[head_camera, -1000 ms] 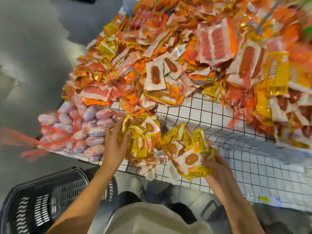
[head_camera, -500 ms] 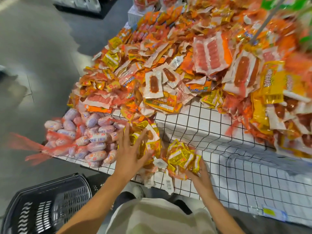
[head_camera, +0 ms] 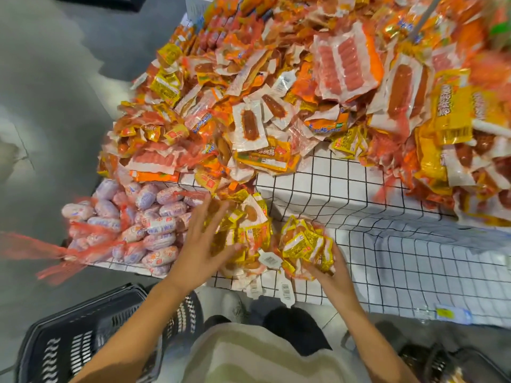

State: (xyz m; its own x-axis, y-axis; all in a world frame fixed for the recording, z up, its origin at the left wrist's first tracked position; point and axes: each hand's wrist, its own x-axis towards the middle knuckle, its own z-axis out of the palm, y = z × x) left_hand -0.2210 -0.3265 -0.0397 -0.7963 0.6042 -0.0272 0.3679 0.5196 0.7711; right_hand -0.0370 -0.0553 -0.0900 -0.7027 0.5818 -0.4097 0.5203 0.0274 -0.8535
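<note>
Two net bags of yellow-wrapped snack packets lie at the front edge of a gridded display table (head_camera: pixel 392 244). My left hand (head_camera: pixel 203 246) has its fingers spread and straight, resting against the left side of the larger yellow bundle (head_camera: pixel 243 233). My right hand (head_camera: pixel 333 268) curls under and round the smaller yellow bundle (head_camera: pixel 302 246), holding it just above the table edge. White barcode tags (head_camera: pixel 286 293) hang from the bundles over the edge.
A red net bag of pinkish sausages (head_camera: pixel 143 228) lies left of my left hand. A big heap of orange and yellow sausage packs (head_camera: pixel 304 92) covers the back and right of the table. A black shopping basket (head_camera: pixel 83 344) stands on the floor at lower left.
My right hand brought its yellow bundle down and left toward the table edge. My left hand opened, its fingers now spread beside the larger bundle. The view tilted slightly.
</note>
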